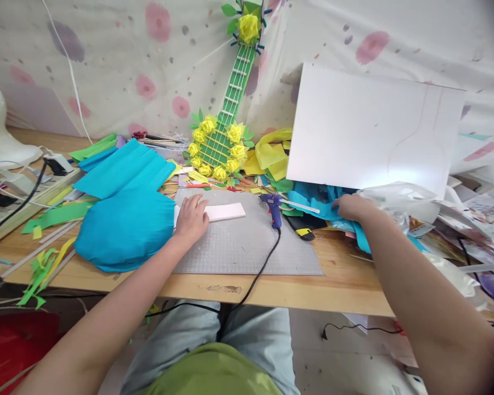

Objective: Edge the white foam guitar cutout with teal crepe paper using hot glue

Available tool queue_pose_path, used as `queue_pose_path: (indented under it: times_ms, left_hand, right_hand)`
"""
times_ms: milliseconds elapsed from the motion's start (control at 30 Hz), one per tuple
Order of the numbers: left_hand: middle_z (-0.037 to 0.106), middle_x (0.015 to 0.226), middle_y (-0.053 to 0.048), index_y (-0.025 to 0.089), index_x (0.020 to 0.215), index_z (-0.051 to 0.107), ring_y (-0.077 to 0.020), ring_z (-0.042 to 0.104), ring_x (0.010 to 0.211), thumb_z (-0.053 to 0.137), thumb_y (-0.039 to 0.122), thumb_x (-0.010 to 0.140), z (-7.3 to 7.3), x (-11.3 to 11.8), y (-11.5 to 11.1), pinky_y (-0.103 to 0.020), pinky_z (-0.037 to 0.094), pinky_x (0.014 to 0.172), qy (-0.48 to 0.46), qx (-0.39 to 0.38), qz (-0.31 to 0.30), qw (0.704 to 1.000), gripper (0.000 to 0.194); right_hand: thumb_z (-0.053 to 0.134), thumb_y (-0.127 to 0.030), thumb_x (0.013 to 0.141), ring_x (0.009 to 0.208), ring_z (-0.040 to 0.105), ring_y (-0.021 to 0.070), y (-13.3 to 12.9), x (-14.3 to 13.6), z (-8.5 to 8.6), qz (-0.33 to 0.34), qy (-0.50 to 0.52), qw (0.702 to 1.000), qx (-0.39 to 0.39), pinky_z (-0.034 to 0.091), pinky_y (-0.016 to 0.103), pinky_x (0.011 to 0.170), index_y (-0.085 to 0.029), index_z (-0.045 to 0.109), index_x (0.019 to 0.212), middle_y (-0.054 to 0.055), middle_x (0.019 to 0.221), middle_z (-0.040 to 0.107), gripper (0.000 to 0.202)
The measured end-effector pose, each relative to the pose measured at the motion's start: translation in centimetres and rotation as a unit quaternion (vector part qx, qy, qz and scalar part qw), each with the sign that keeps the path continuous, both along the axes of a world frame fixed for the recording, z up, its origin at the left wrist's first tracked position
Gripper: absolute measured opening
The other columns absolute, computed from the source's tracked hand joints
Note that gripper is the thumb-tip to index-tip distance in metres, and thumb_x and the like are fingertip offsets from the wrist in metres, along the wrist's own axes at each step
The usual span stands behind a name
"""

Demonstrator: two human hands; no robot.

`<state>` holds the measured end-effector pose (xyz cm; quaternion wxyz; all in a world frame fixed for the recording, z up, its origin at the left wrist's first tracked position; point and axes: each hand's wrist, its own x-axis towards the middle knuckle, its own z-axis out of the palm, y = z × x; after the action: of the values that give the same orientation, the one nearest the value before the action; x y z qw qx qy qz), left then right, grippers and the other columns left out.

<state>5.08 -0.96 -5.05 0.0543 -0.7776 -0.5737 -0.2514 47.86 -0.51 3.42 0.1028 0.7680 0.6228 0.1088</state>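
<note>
While the left hand lies palm down across the white strip, fingers loosely spread rather than wrapped round it, the right hand is out on the far right, at the crumpled blue paper. Its fingertips are in among the folds, and whether they have pinched any, I cannot tell from here. So we have the strip lying over the grey cutting mat, its left end meeting the rounded blue-covered piece near the left of the wooden bench; whether the two are joined, the hand hides. Looks to me like a fetching step: one hand steadying the work, the other seeking out paper. Next move, I'd judge, calls for a sure pinch on a single piece and a gentle draw leftward, clear of the glue gun, which lies right of the strip with its stick just beside that paper. Care wanted too around the white board, propped directly behind the paper, and the clear plastic close to the right wrist.
</note>
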Motion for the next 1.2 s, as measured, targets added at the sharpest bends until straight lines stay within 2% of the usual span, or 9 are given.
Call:
queue_pose_path:
  times_ms: [100, 200, 367, 500, 700, 800, 933, 1067, 1200]
  left_hand:
    - [0.049, 0.128, -0.015, 0.012, 0.117, 0.053, -0.0276, 0.041, 0.122, 0.049, 0.025, 0.080, -0.1, -0.3, 0.2, -0.045, 0.024, 0.107, 0.037, -0.049, -0.016, 0.998, 0.039]
    - [0.052, 0.124, -0.017, 0.010, 0.122, 0.046, -0.0301, 0.046, 0.116, 0.053, 0.038, 0.080, -0.2, -0.6, 0.6, -0.047, 0.025, 0.105, 0.080, -0.101, -0.024, 0.991, 0.051]
    - [0.056, 0.118, -0.017, 0.010, 0.119, 0.048, -0.0294, 0.050, 0.109, 0.053, 0.043, 0.081, 0.4, -1.2, 0.8, -0.041, 0.034, 0.096, 0.134, -0.150, -0.020, 0.979, 0.050]
    - [0.057, 0.116, -0.014, 0.013, 0.113, 0.053, -0.0272, 0.051, 0.108, 0.055, 0.043, 0.080, 1.0, -1.3, 0.7, -0.034, 0.037, 0.091, 0.156, -0.161, -0.032, 0.974, 0.045]
    - [0.058, 0.112, -0.014, 0.011, 0.110, 0.056, -0.0291, 0.051, 0.103, 0.054, 0.043, 0.081, 1.9, -0.4, 0.0, -0.036, 0.038, 0.087, 0.205, -0.155, -0.041, 0.966, 0.044]
    - [0.058, 0.113, -0.015, 0.010, 0.114, 0.054, -0.0289, 0.051, 0.104, 0.056, 0.042, 0.080, 2.4, -0.3, -0.4, -0.036, 0.037, 0.087, 0.213, -0.137, -0.060, 0.965, 0.047]
    - [0.057, 0.114, -0.015, 0.010, 0.117, 0.052, -0.0286, 0.050, 0.105, 0.057, 0.040, 0.080, 2.9, -1.2, -0.5, -0.037, 0.037, 0.089, 0.222, -0.126, -0.056, 0.965, 0.049]
    - [0.057, 0.116, -0.014, 0.012, 0.117, 0.053, -0.0286, 0.050, 0.107, 0.059, 0.039, 0.078, 2.9, -2.5, -0.4, -0.037, 0.036, 0.091, 0.206, -0.130, -0.052, 0.968, 0.048]
    - [0.059, 0.116, -0.012, 0.017, 0.114, 0.056, -0.0273, 0.052, 0.107, 0.061, 0.042, 0.075, 2.5, -3.1, -0.5, -0.035, 0.039, 0.089, 0.156, -0.155, -0.061, 0.973, 0.047]
  right_hand:
    - [0.056, -0.020, 0.070, 0.116, 0.042, 0.0333, 0.1, -1.3, 1.0, 0.015, 0.011, 0.997, -0.080, 0.039, 0.041, 0.078, -0.023, 0.060, 0.119, 0.016, 0.131, 0.048, 0.050]
    - [0.060, -0.032, 0.068, 0.123, 0.035, 0.0334, 0.8, -2.9, 1.8, 0.091, 0.035, 0.993, -0.066, 0.038, 0.041, 0.088, -0.021, 0.051, 0.128, 0.014, 0.137, 0.041, 0.061]
    - [0.055, -0.032, 0.073, 0.112, 0.050, 0.0261, 2.2, -4.0, 1.6, 0.114, 0.058, 0.985, -0.114, 0.041, 0.036, 0.090, -0.020, 0.059, 0.119, 0.008, 0.122, 0.057, 0.047]
    - [0.051, -0.040, 0.078, 0.107, 0.053, 0.0290, 1.9, -5.6, 3.6, 0.101, 0.064, 0.993, 0.018, 0.045, 0.042, 0.084, -0.023, 0.061, 0.115, 0.008, 0.114, 0.061, 0.041]
    - [0.044, -0.041, 0.085, 0.112, 0.048, 0.0263, -0.4, -15.5, 6.2, 0.294, 0.164, 0.929, 0.154, 0.040, 0.044, 0.091, -0.023, 0.060, 0.113, 0.007, 0.113, 0.060, 0.037]
    - [0.050, -0.042, 0.083, 0.112, 0.049, 0.0244, 0.1, -20.6, 3.1, 0.391, 0.211, 0.893, 0.068, 0.039, 0.041, 0.092, -0.023, 0.059, 0.114, 0.007, 0.117, 0.059, 0.037]
    - [0.065, -0.051, 0.070, 0.121, 0.042, 0.0261, 1.5, -24.4, -3.5, 0.430, 0.246, 0.867, -0.047, 0.035, 0.038, 0.098, -0.017, 0.045, 0.130, 0.013, 0.133, 0.046, 0.072]
    - [0.063, -0.050, 0.072, 0.117, 0.045, 0.0263, 2.1, -25.9, -8.4, 0.433, 0.257, 0.863, -0.030, 0.034, 0.039, 0.096, -0.014, 0.040, 0.132, 0.017, 0.128, 0.048, 0.074]
    - [0.057, -0.052, 0.077, 0.106, 0.048, 0.0250, 2.1, -26.3, -9.9, 0.435, 0.257, 0.863, 0.019, 0.036, 0.039, 0.090, -0.016, 0.046, 0.126, 0.015, 0.114, 0.054, 0.062]
